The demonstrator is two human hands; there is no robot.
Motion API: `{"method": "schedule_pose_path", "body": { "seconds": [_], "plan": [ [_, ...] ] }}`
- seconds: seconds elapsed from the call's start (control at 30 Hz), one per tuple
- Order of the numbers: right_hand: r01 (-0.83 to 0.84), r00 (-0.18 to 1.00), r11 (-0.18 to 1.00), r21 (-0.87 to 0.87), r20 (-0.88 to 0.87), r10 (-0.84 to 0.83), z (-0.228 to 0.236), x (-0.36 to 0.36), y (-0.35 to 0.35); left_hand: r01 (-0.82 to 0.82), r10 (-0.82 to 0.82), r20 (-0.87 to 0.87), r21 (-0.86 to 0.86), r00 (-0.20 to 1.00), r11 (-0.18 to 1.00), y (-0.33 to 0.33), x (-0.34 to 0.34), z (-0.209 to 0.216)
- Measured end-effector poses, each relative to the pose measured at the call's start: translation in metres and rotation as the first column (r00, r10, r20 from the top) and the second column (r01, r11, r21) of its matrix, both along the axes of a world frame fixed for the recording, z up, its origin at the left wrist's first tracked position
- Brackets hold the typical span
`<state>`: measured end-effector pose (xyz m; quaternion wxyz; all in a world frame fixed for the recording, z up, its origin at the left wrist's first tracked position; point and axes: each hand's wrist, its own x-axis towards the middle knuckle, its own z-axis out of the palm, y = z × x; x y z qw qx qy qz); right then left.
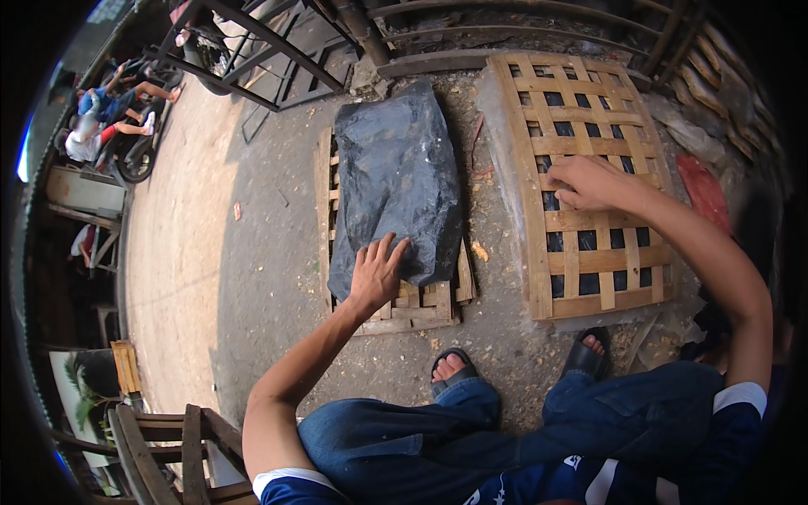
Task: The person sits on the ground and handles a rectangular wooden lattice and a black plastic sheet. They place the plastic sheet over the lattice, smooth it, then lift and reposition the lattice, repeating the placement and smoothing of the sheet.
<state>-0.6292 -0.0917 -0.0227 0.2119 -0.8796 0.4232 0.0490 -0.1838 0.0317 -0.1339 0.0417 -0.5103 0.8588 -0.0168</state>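
One black plastic sheet (pixel 396 177) — dull, crinkly.

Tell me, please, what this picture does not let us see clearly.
In the head view:
Left wooden frame: mostly hidden under black sheet.
Right wooden frame: partly hidden by right hand.
Wooden slats: cut off by lower edge.
Red scrap: too small to identify.

Nothing I can read anywhere here! Down on my blue shirt (pixel 549 483), white marks (pixel 573 462) show on the fabric, but no word or number comes clear.
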Motion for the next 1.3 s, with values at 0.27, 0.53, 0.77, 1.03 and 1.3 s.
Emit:
{"method": "schedule_pose_path", "body": {
  "seconds": [0.27,0.53,0.77,1.03,1.3],
  "plan": [
    [0.065,0.992,0.998,-0.004,0.110,-0.064,0.003,-0.015,0.000,-0.150,0.117,-0.495,-0.028,0.861,0.988,-0.075,-0.004,0.059],
    [0.324,0.753,0.775,0.542,0.348,-0.558,0.005,0.001,-0.017,-0.326,0.169,-0.985,0.172,-0.037,0.930,-0.167,-0.027,0.245],
    [-0.008,0.513,0.401,0.916,0.349,-0.785,0.005,0.048,0.002,0.200,0.272,-0.782,0.192,-0.561,0.961,-0.151,-0.020,0.252],
    [-0.270,0.486,0.104,0.957,0.229,-0.843,0.026,0.136,0.071,0.479,0.413,-0.752,0.148,-0.514,0.865,-0.109,-0.069,0.223],
    [-0.447,0.084,0.342,0.827,0.419,-0.904,0.085,0.142,0.038,0.339,0.334,-0.784,0.168,-0.523,0.926,-0.140,-0.054,0.205]
  ]
}}
